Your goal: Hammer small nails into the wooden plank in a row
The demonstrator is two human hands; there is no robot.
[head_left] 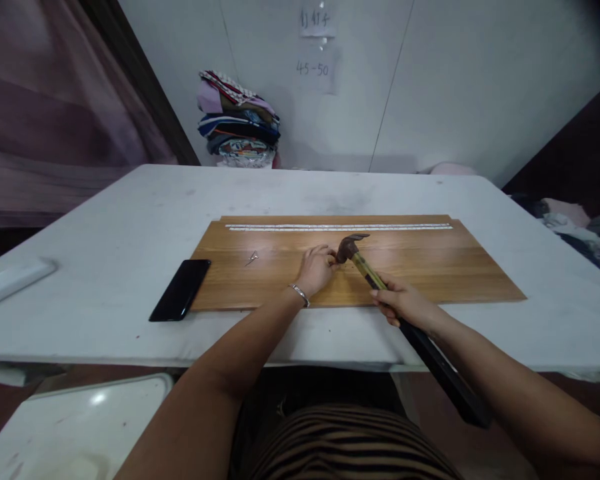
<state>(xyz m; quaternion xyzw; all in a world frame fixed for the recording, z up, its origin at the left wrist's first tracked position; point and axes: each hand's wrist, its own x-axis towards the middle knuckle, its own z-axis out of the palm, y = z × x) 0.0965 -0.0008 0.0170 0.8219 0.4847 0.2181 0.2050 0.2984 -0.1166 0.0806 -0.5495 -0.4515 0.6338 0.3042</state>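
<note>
My right hand [395, 300] is wrapped round the yellow and black handle of a claw hammer [363, 265]. The hammer's rusty brown head is right beside the fingertips of my left hand [317, 268]. Those left fingers are pinched together low over a wooden board [415, 267]; whatever they hold is hidden or too small to name. To the left of that hand, a few thin nails [253, 257] lie loose on the board. Two white measuring strips [340, 227] run along the board's far side.
A black phone [181, 290] overlaps the board's left edge on the white table [105, 267]. A white rolled object [15, 283] lies at the far left. Folded cloths [240, 120] are stacked behind the table, against the wall. A white stool [95, 427] stands below at the left.
</note>
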